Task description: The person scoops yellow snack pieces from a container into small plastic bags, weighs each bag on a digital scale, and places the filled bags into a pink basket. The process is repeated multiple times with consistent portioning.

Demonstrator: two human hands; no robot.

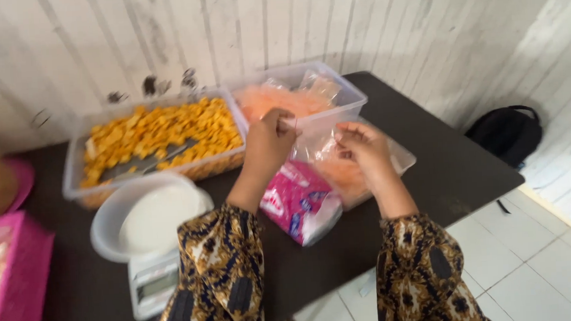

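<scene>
Clear plastic bag (324, 148) of orange crackers, mouth pinched by left hand (268, 142) and right hand (362, 146), beside tub (351, 97) of more.

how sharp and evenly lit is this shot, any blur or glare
Head view: soft overall, both hands and the clear bag smeared by motion; white bowl nearly blown out; light is even, shadows faint; the walls bow toward the edges.

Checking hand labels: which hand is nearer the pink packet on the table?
Left. The left hand is just above the pink packet; the right hand is further off to its right, on the clear bag.
</scene>
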